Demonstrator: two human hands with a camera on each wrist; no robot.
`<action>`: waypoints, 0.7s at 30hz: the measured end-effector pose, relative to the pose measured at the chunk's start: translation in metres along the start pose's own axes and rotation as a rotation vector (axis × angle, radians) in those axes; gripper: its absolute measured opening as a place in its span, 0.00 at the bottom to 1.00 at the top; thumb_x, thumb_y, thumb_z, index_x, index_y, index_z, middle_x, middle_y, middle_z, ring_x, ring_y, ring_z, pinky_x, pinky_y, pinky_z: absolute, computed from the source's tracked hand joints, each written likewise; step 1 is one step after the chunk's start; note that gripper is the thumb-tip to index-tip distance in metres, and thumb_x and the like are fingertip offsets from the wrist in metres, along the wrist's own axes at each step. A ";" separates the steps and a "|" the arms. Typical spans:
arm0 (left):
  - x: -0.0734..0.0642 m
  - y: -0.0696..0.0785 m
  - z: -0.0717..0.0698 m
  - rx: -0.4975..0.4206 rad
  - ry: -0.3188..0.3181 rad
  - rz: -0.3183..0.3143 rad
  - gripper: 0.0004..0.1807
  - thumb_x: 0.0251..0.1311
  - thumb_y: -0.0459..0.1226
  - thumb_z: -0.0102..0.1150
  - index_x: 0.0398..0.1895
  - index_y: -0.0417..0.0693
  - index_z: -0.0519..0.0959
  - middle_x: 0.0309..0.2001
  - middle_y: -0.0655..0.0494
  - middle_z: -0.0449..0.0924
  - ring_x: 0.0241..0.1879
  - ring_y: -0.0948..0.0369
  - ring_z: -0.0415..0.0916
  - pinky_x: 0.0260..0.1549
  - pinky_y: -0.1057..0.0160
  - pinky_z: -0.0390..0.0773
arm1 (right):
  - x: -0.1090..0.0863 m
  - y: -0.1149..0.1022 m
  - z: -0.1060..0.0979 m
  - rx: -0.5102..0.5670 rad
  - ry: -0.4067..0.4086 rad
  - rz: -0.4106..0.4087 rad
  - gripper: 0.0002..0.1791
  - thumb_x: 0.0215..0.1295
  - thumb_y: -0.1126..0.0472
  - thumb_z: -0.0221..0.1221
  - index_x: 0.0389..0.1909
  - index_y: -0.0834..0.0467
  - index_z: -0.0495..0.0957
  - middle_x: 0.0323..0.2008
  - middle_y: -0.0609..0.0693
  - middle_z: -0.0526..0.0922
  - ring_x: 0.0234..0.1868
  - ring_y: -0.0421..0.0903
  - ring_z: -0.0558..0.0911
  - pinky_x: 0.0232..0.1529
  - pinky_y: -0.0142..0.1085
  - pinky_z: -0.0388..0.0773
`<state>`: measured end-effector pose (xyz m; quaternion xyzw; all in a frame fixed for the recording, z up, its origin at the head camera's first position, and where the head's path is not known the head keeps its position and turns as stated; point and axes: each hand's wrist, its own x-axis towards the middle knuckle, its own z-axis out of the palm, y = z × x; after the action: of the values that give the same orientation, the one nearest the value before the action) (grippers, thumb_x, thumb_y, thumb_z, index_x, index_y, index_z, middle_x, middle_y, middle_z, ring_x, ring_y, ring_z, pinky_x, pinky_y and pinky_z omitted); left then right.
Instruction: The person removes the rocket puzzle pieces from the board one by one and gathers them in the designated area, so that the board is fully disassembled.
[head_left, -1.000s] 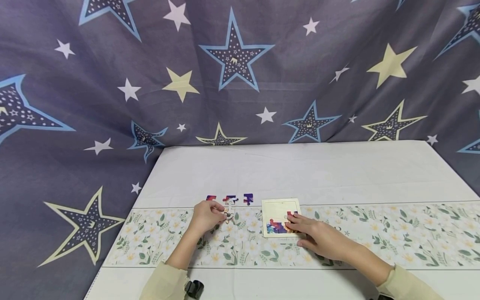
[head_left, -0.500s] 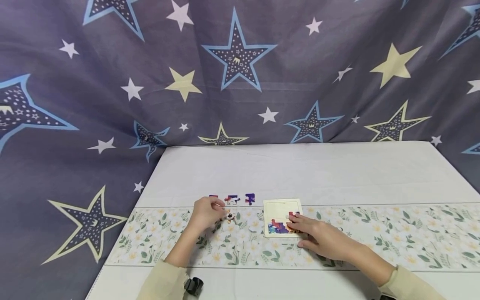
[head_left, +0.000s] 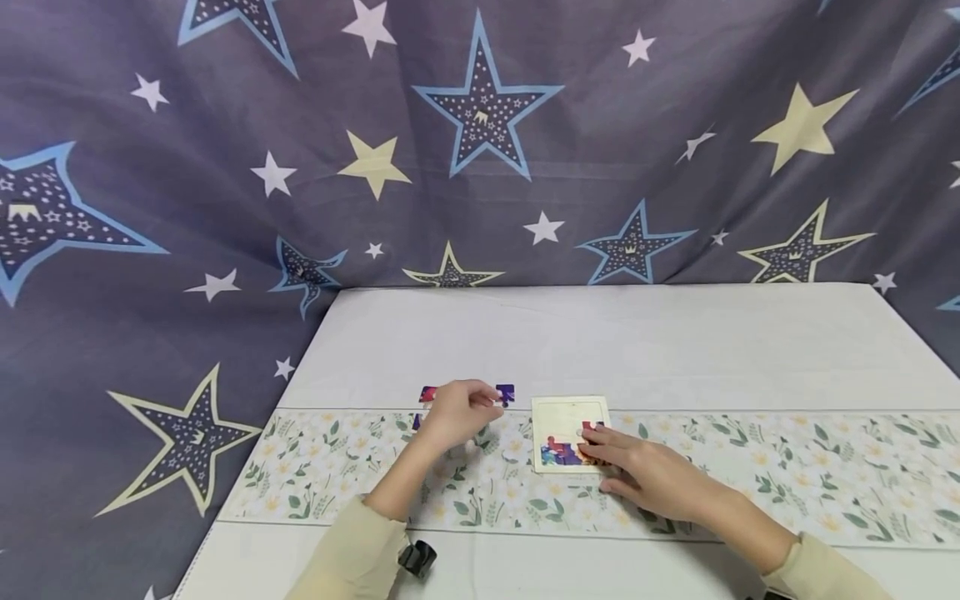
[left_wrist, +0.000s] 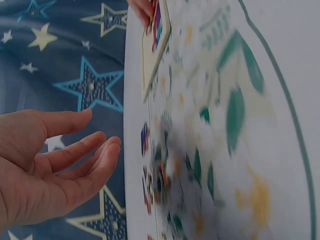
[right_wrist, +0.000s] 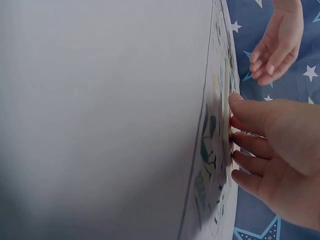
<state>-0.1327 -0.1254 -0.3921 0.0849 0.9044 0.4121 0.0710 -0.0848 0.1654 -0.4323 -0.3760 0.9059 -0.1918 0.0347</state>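
Note:
My left hand [head_left: 459, 414] hovers over the loose jigsaw pieces, with thumb and fingers apart and nothing between them in the left wrist view. A purple jigsaw piece [head_left: 506, 394] lies just past its fingertips, and a red-and-purple jigsaw piece [head_left: 427, 393] shows behind the hand. Other pieces are partly hidden beneath it. To the right is a square cream puzzle tray [head_left: 537, 425], its lower part filled with colourful joined pieces [head_left: 564, 454]. Fingers of my right hand [head_left: 648, 475] rest, fairly straight, on the tray's right side and cover some pieces there.
A white table [head_left: 675, 342] carries a floral printed band [head_left: 750, 467] under the tray and pieces. Behind and left of it hangs a dark star-patterned cloth [head_left: 570, 183]. A black wrist device [head_left: 417, 558] sits at the left sleeve.
My left hand has left the piece with a round dark spot and moved right and slightly up, over the loose pieces. The right hand stays on the tray. The view has shifted slightly.

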 end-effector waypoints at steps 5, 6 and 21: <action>0.005 0.013 0.014 -0.009 -0.056 0.045 0.13 0.59 0.36 0.62 0.44 0.36 0.82 0.38 0.47 0.84 0.36 0.58 0.80 0.36 0.65 0.80 | 0.000 -0.001 0.000 -0.010 0.010 -0.008 0.28 0.63 0.55 0.62 0.64 0.56 0.72 0.68 0.55 0.69 0.66 0.57 0.72 0.52 0.45 0.79; 0.006 0.015 0.018 -0.010 -0.068 0.050 0.13 0.59 0.36 0.62 0.44 0.36 0.82 0.37 0.47 0.84 0.36 0.58 0.79 0.36 0.65 0.80 | 0.000 -0.001 0.000 -0.007 0.007 -0.007 0.28 0.63 0.55 0.62 0.64 0.56 0.72 0.68 0.55 0.69 0.66 0.56 0.72 0.52 0.45 0.79; 0.017 0.037 0.066 0.026 -0.241 0.052 0.12 0.61 0.39 0.61 0.44 0.41 0.83 0.39 0.51 0.84 0.39 0.59 0.79 0.39 0.66 0.77 | -0.011 -0.011 -0.003 0.003 -0.016 -0.010 0.30 0.62 0.57 0.63 0.65 0.58 0.70 0.67 0.56 0.71 0.65 0.56 0.73 0.54 0.47 0.78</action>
<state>-0.1329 -0.0490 -0.4080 0.1584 0.8921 0.3887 0.1674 -0.0697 0.1671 -0.4259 -0.3820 0.9034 -0.1903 0.0417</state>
